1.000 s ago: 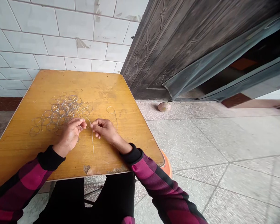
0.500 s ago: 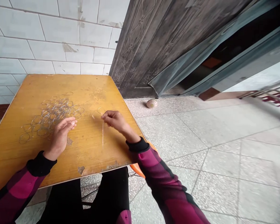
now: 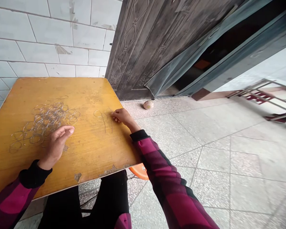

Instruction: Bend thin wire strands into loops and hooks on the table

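My left hand [image 3: 56,141] rests on the yellow wooden table [image 3: 90,152], fingers loosely stretched and holding nothing, just below a pile of thin wire rings [image 3: 45,119]. My right hand [image 3: 122,116] is near the table's right edge, fingers pinched on a looped wire piece with a straight tail [image 3: 109,113]. That piece lies right beside a similar looped wire piece [image 3: 98,114] on the table.
White tiled wall stands behind the table. A dark metal door [image 3: 138,47] is to the right, with a small round stone [image 3: 148,104] at its foot. An orange stool [image 3: 139,171] shows under the table edge. A metal rack [image 3: 264,95] stands far right on the tiled floor.
My hands came apart. The right hand carried the looped wire right and set it beside the other looped piece. The left hand stayed by the ring pile. The view turned right.
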Demonstrator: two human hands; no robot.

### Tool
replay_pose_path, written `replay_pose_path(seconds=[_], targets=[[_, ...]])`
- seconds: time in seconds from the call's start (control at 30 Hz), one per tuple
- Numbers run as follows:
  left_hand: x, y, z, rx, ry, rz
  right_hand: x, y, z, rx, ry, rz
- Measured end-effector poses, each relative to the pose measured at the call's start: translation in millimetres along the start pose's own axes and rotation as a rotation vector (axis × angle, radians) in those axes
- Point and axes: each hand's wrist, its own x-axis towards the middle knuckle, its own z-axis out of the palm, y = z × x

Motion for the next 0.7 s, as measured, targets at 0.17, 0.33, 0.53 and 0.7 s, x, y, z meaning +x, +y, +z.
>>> replay_pose_path(seconds=[0.17,0.33,0.53,0.7], targets=[[0.4,-0.4,0.4,0.025,0.005,0.014,-1.4,0.5,-0.4,0.020,0.023,0.019],[-0.3,-1.2,2.0,0.036,0.008,0.025,-10.7,3.5,-4.2,0.017,0.056,0.003],[5.5,1.1,-7.7,0.133,0.019,0.200,-30.3,-2.1,-7.5,-0.148,0.110,-0.199],[26.0,1.9,-36.4,0.407,0.207,0.448,-60.9,-35.9,24.7,-0.262,0.025,-0.525]])
